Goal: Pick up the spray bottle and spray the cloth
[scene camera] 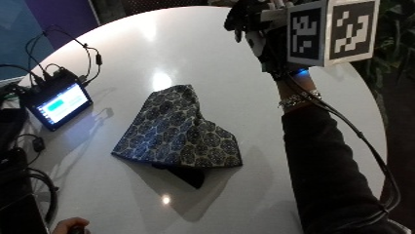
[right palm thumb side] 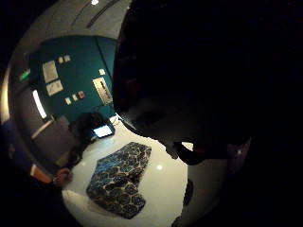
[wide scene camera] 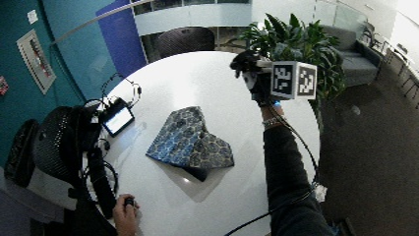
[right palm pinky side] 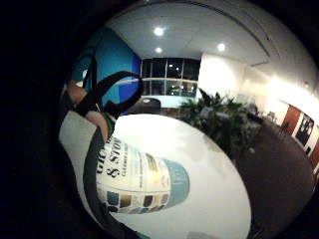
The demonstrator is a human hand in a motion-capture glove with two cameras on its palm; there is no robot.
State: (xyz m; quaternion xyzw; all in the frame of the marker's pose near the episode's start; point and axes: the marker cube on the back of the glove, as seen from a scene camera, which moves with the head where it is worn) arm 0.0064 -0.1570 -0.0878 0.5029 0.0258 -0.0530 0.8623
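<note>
A blue patterned cloth (scene camera: 178, 131) lies folded in the middle of the white round table (scene camera: 195, 48); it also shows in the wide outside view (wide scene camera: 190, 140) and the thumb side palm view (right palm thumb side: 120, 177). My gloved right hand (scene camera: 256, 29) is over the table's far right part, beyond the cloth, fingers curled. The spray bottle (right palm pinky side: 142, 181), with a white label, printed colour squares and a teal end, lies right against the palm between the straps, and the hand grips it. Both outside views hide the bottle behind the hand (wide scene camera: 249, 69). A dark shape close to the palm fills much of the thumb side view.
A small lit screen (scene camera: 58, 102) with cables sits at the table's left edge. Black bags (wide scene camera: 59, 142) are piled beside it. A bare hand (wide scene camera: 124, 209) rests at the near edge. A leafy plant (wide scene camera: 294, 39) and a dark chair (wide scene camera: 187, 39) stand beyond the table.
</note>
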